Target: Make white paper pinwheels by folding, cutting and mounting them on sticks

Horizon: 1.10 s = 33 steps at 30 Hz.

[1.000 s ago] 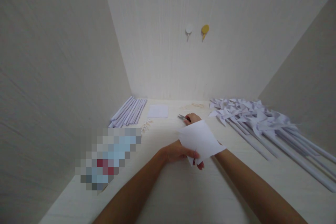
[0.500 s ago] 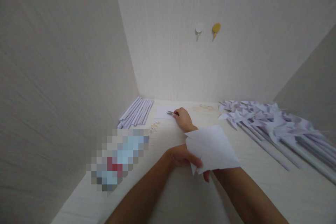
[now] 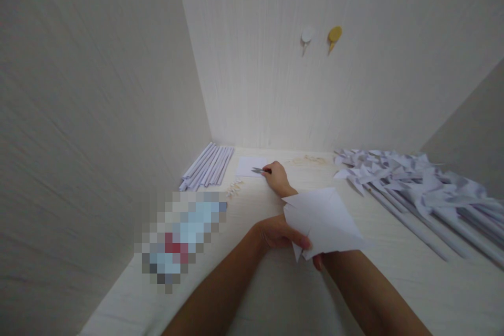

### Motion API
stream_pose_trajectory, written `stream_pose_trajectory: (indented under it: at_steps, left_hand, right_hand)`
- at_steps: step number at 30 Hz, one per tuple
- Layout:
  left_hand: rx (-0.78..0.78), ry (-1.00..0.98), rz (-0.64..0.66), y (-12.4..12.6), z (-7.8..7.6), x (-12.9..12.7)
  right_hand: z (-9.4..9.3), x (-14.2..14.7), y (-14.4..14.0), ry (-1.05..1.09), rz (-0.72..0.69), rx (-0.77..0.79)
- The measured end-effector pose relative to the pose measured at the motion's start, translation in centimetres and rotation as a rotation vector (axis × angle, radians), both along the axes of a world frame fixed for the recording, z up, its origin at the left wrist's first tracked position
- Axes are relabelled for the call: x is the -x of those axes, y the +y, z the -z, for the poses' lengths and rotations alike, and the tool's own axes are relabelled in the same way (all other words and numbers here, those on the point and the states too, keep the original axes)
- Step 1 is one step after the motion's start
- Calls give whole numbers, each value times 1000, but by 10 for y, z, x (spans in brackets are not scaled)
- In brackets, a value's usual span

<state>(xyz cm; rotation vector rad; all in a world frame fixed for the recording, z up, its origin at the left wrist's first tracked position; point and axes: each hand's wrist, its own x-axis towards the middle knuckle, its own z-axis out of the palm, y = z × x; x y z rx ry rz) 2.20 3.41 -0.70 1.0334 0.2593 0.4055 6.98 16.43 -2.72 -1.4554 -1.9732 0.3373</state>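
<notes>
My left hand (image 3: 281,235) grips a white square of paper (image 3: 325,221) with cuts in its corners and holds it above the table, over my right forearm. My right hand (image 3: 279,177) reaches far across the table (image 3: 275,294) and is closed on a small pair of scissors (image 3: 259,170). The scissor tips lie at the near edge of a stack of white paper squares (image 3: 252,165).
A bundle of rolled white paper sticks (image 3: 207,166) lies at the back left. Several finished paper pinwheels (image 3: 413,181) on sticks fill the right side. Small pale pieces (image 3: 235,187) lie near the sticks. Walls enclose three sides. A pixelated patch covers something at the left.
My right hand has moved left and farther away with the scissors, up to the stack of paper squares. My left hand keeps hold of the cut sheet.
</notes>
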Motion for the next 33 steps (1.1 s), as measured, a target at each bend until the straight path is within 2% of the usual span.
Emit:
stream_pose_trajectory:
  at_steps: [13, 20, 23, 29, 31, 33]
  left_hand:
    - [-8, -10, -28, -1, -2, -1]
    - [-6, 2, -106, 1, -2, 3]
    - [15, -34, -254, 3, -4, 4]
    - [168, -137, -817, 11, -7, -3]
    - [162, -122, -987, 15, -8, -6]
    - [97, -85, -1089, 17, -8, -7]
  right_hand:
    - [-1, 0, -1, 62, -1, 29]
    - [-14, -6, -8, 246, 8, 42]
    - [-22, -20, -13, 385, 8, 48]
    - [-30, -71, -41, 741, 81, 96]
    - [-34, -87, -56, 855, 104, 121]
    - [-40, -99, -72, 939, 104, 151]
